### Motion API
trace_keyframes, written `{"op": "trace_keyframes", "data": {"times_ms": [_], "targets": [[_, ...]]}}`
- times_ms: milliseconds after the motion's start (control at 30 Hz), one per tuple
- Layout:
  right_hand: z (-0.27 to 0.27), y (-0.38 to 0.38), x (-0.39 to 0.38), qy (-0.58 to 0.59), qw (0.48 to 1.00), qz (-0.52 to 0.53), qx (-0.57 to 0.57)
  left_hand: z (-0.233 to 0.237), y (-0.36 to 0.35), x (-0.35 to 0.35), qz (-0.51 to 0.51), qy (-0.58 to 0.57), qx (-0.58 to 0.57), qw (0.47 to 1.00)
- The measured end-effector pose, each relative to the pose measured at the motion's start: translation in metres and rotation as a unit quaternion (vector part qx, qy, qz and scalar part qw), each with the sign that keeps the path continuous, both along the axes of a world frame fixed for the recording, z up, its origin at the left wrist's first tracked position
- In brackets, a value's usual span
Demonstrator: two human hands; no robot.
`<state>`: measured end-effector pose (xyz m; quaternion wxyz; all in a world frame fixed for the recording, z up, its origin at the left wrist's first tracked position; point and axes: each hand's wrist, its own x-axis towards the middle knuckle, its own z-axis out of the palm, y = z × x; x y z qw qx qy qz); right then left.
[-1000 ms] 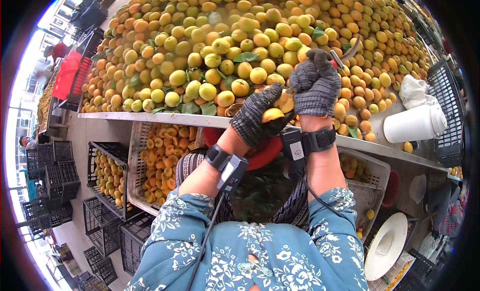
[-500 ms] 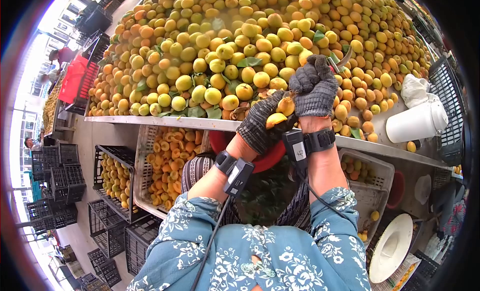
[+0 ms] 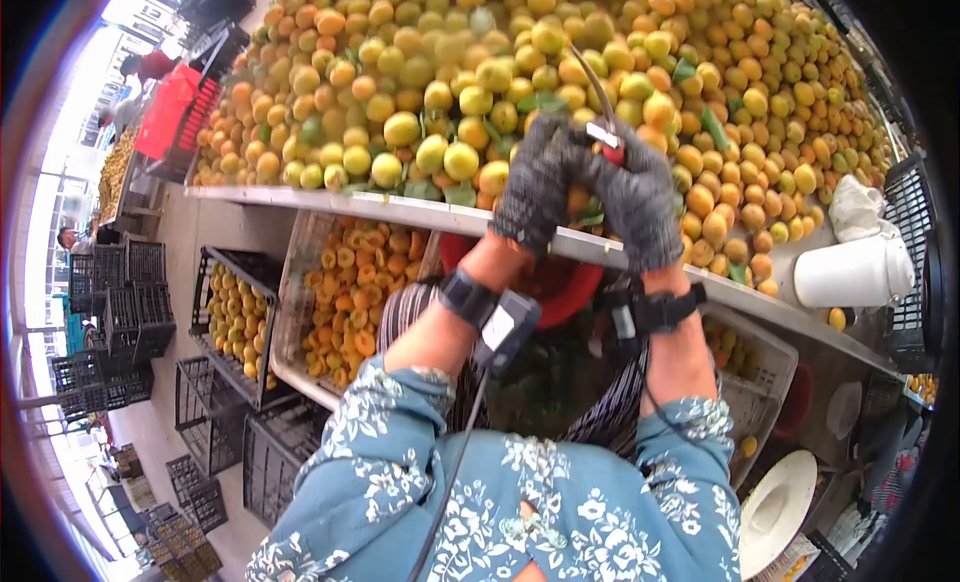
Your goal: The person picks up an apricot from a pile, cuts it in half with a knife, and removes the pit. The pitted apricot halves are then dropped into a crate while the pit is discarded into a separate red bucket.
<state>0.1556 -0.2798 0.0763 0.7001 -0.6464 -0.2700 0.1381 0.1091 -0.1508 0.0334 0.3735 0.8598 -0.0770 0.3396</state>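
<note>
Two gloved hands meet at the centre of the frame, over the near metal edge (image 3: 400,213) of a table heaped with yellow-orange fruit (image 3: 461,162) that fills the upper part of the frame. The right hand (image 3: 635,197) is closed around the red handle of a curved knife (image 3: 600,92), whose blade points toward the top of the frame. The left hand (image 3: 538,182) presses close beside it, fingers curled; blur and the glove hide whether anything is in its grasp, so I cannot tell. Good handling here, I judge, calls for a firm grip on the handle, the left fingertips tucked away from the cutting edge, and short, controlled strokes, since fruit this ripe-looking may bruise or slip. Just below the hands, at centre, sits a red bowl (image 3: 572,302); left of it, halved fruit (image 3: 365,292) fills a pale crate (image 3: 290,327).
</note>
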Motion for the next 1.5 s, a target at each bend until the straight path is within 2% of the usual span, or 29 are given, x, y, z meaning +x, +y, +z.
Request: {"op": "trace_keyframes", "data": {"times_ms": [67, 100, 167, 200, 233, 267, 333, 400, 433, 467, 500, 533, 567, 600, 633, 667, 733, 800, 867, 933, 1000, 1067, 1133, 1200, 1233, 1300, 1367, 1467, 1500], "targets": [[-0.005, 0.003, 0.001, -0.077, 0.997, -0.002, -0.024, -0.005, 0.006, -0.001, 0.024, 0.024, 0.111, 0.993], [-0.003, 0.003, -0.003, -0.053, 0.999, 0.004, -0.002, -0.008, 0.005, -0.01, 0.025, 0.036, 0.11, 0.993], [0.0, 0.0, -0.006, -0.073, 0.996, -0.02, -0.052, -0.011, 0.005, -0.024, -0.02, 0.037, -0.074, 0.996], [0.001, 0.001, -0.008, -0.07, 0.995, -0.024, -0.064, -0.01, 0.006, -0.027, -0.017, 0.041, -0.075, 0.996], [-0.002, 0.004, -0.011, -0.011, 1.0, -0.014, -0.003, -0.008, 0.008, -0.028, -0.043, 0.108, -0.174, 0.978], [-0.002, 0.003, -0.013, -0.009, 1.0, -0.012, -0.004, -0.008, 0.01, -0.029, -0.069, 0.173, -0.271, 0.944], [0.007, 0.0, -0.015, 0.172, 0.98, 0.026, 0.099, -0.011, 0.012, -0.027, -0.01, 0.154, -0.262, 0.952], [0.005, -0.004, -0.013, 0.168, 0.98, 0.053, 0.094, -0.016, 0.019, -0.025, -0.038, 0.077, -0.279, 0.957], [-0.001, -0.006, -0.011, 0.242, 0.954, 0.102, 0.147, 0.022, 0.017, -0.042, -0.018, 0.133, -0.315, 0.94], [-0.003, -0.006, -0.012, 0.312, 0.917, 0.15, 0.197, 0.028, 0.022, -0.037, 0.011, -0.055, -0.106, 0.993], [-0.002, -0.006, -0.015, 0.251, 0.941, 0.164, 0.157, 0.035, 0.03, -0.042, 0.014, -0.056, -0.105, 0.993], [0.001, -0.008, -0.02, 0.238, 0.95, 0.189, 0.077, 0.048, 0.047, -0.053, -0.052, -0.015, -0.341, 0.938], [-0.004, -0.003, -0.027, 0.149, 0.963, 0.219, 0.046, 0.061, 0.066, -0.066, -0.116, 0.025, -0.555, 0.823], [-0.013, 0.004, -0.038, 0.057, 0.968, 0.245, 0.016, 0.071, 0.084, -0.077, -0.178, 0.063, -0.732, 0.655], [-0.017, 0.008, -0.048, 0.009, 0.962, 0.268, -0.057, 0.079, 0.095, -0.089, -0.182, 0.057, -0.729, 0.657], [-0.019, 0.01, -0.054, -0.043, 0.949, 0.284, -0.128, 0.085, 0.101, -0.103, -0.112, 0.062, -0.691, 0.711], [-0.014, 0.016, -0.057, -0.292, 0.865, 0.288, -0.289, 0.094, 0.116, -0.136, 0.033, 0.064, -0.602, 0.795], [-0.002, 0.013, -0.058, -0.297, 0.882, 0.254, -0.264, 0.079, 0.153, -0.18, -0.049, 0.143, -0.626, 0.765], [0.015, 0.007, -0.048, -0.122, 0.97, 0.135, -0.162, 0.07, 0.156, -0.206, 0.128, 0.153, -0.576, 0.793], [0.003, 0.003, -0.02, -0.047, 0.998, 0.016, -0.049, 0.068, 0.149, -0.217, 0.28, 0.173, -0.416, 0.848], [-0.004, -0.008, 0.014, 0.031, 0.992, -0.119, 0.017, 0.035, 0.178, -0.232, 0.299, 0.171, -0.366, 0.864], [-0.007, -0.015, 0.039, 0.003, 0.98, -0.193, 0.045, 0.048, 0.167, -0.227, 0.318, 0.191, -0.371, 0.852], [-0.01, -0.037, 0.076, 0.05, 0.96, -0.275, -0.013, 0.057, 0.17, -0.222, 0.297, 0.144, -0.422, 0.844], [-0.03, -0.042, 0.102, -0.016, 0.966, -0.256, -0.042, 0.06, 0.163, -0.202, 0.255, 0.131, -0.447, 0.847], [-0.014, -0.035, 0.089, 0.029, 0.954, -0.278, -0.106, 0.069, 0.148, -0.185, 0.215, 0.139, -0.458, 0.851], [-0.043, -0.029, 0.108, -0.057, 0.958, -0.246, -0.135, 0.075, 0.124, -0.149, 0.134, 0.163, -0.467, 0.859], [-0.038, -0.02, 0.102, -0.103, 0.942, -0.261, -0.185, 0.081, 0.097, -0.114, 0.054, 0.19, -0.478, 0.856], [-0.044, -0.02, 0.111, -0.041, 0.957, -0.254, -0.135, 0.09, 0.057, -0.068, -0.027, 0.226, -0.444, 0.866], [-0.035, -0.018, 0.103, 0.015, 0.97, -0.237, -0.06, 0.09, 0.046, -0.056, -0.053, 0.231, -0.469, 0.851]]}}
